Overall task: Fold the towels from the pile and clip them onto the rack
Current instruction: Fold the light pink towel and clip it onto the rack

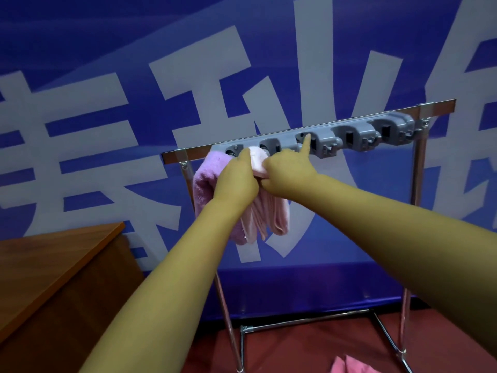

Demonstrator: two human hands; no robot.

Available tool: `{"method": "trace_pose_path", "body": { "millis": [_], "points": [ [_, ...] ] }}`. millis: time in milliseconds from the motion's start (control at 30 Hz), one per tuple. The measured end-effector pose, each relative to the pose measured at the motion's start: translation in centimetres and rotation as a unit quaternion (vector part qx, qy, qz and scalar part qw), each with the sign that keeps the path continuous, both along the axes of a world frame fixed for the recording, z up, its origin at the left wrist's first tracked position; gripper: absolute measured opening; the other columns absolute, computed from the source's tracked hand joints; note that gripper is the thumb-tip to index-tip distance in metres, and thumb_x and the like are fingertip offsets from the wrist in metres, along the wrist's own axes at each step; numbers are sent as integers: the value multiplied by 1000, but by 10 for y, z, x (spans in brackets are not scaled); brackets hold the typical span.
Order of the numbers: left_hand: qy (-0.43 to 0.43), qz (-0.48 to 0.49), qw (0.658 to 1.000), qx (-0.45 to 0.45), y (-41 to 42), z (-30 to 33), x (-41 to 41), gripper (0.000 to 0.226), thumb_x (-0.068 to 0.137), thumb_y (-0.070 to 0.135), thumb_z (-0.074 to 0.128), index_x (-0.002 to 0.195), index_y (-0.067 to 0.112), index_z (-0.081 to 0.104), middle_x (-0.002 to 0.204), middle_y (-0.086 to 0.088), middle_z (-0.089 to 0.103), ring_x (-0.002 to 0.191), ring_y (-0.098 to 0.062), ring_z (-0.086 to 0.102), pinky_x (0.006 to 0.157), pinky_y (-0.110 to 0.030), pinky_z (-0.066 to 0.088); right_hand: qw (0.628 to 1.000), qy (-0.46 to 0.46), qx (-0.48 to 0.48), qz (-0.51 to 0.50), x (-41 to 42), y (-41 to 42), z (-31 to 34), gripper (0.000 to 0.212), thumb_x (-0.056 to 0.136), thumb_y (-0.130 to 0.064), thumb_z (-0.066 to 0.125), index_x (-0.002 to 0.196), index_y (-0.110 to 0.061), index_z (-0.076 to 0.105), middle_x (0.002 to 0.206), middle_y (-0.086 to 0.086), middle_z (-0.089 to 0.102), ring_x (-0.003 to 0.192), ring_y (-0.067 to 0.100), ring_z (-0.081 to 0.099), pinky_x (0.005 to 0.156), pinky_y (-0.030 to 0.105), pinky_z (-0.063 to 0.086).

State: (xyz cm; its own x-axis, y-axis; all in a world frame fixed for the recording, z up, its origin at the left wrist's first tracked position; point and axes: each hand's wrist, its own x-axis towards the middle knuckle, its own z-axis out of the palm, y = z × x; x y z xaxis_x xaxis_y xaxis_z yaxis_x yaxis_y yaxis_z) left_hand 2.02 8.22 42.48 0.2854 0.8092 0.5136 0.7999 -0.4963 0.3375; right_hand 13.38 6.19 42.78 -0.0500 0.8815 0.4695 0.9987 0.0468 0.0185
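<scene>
Pink towel (265,211) vertical, folded end up, in both hands (262,176).

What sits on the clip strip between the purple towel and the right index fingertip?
In the head view, the pale pink towel both hands press up, plus one grey clip; the purple towel hangs left of them.

Perhaps a staged indoor space, blue printed banner (107,76), wooden table (40,265), red floor (322,345)

Pale pink towel (259,160) between the fingers (243,157); lilac towel (207,179) left of them; grey clip bar (357,135) above; chrome rack (415,168); blue banner (107,49) with white characters; brown table (53,254).
</scene>
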Motion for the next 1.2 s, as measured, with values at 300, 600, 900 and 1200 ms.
{"method": "trace_pose_path", "body": {
  "millis": [300, 600, 900, 1200],
  "points": [
    [-42, -22, 999, -11, -16, -13, -7, 85, 83, 4, 53, 150, 13, 2, 154, -12, 23, 136, -30, 32, 105, -41, 38, 997, -66, 2, 34, 14, -10, -17, 51, 82, -61, 50, 77, -11, 53, 85, 3, 48, 107, 27, 50, 107, 69, -5],
    [-44, -5, 999, 30, -48, -20, -19, 83, 85, 4, 56, 151, 11, 6, 160, -9, 7, 146, -25, 10, 115, -32, 17, 998, -61, 24, 21, 16, -37, -20, 68, 77, -71, 48, 108, -13, 63, 101, 5, 61, 109, 25, 53, 111, 65, -3],
    [-143, -147, 965, 163, -142, -111, -26, 59, 79, 2, 54, 136, -5, 37, 140, -23, 39, 134, -30, 36, 114, -29, 27, 972, 90, 161, 147, 42, -116, -160, 57, 79, -54, 55, 104, -6, 68, 94, 14, 67, 95, 33, 64, 105, 63, 22],
    [-21, -177, 916, -359, -128, -404, 7, 48, 76, 16, 53, 120, -1, 56, 121, -20, 58, 113, -30, 55, 94, -17, 33, 875, 371, -305, -56, 68, -184, -458, 44, 85, -37, 62, 116, -6, 63, 111, 16, 63, 105, 32, 59, 93, 33, 41]
  ]
}}
